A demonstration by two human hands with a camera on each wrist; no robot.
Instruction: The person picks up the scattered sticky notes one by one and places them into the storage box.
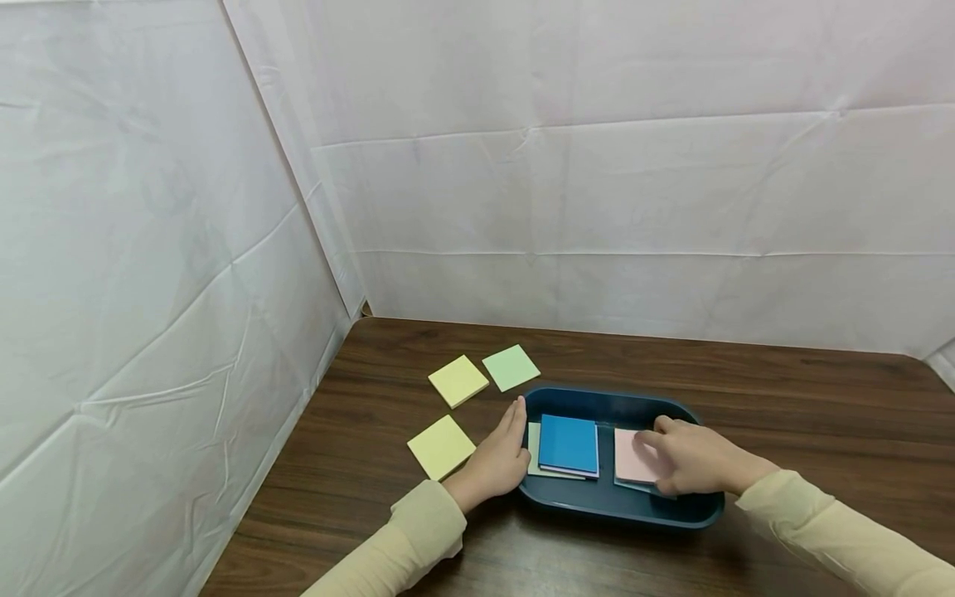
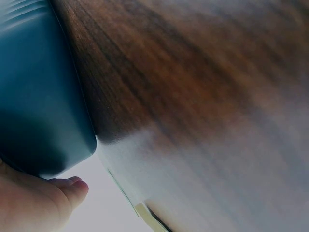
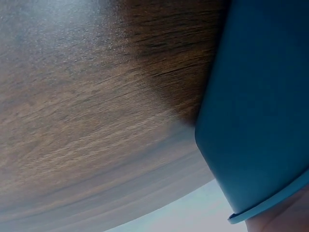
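Head view first: what are the hands doing?

– Left hand (image 1: 498, 454) lies with straight fingers against the left end of the blue tray (image 1: 619, 510), touching its wall, holding nothing. Right hand (image 1: 697, 460) is inside the tray, fingers curled over the pink pad (image 1: 632, 456), which sits on another pad at the tray's right end.

Anything else in the tray?

– A blue pad (image 1: 569, 444) in the middle, stacked on a pale pad (image 1: 533, 439) that peeks out at its left. Out on the counter (image 1: 746, 381) lie two yellow pads, one near the left wrist (image 1: 441, 447), one farther back (image 1: 458, 381), and a green pad (image 1: 511, 367) beside that one.

So which step would you say this is?

– Looks like pads are being sorted, and the pink one is the piece in hand while the left steadies the tray.

And the next move?

– My guess: a firm pinch on the pink pad's edge so only that pad shifts, with the tray kept from sliding. The wrist views show only the tray's wall and wood grain.
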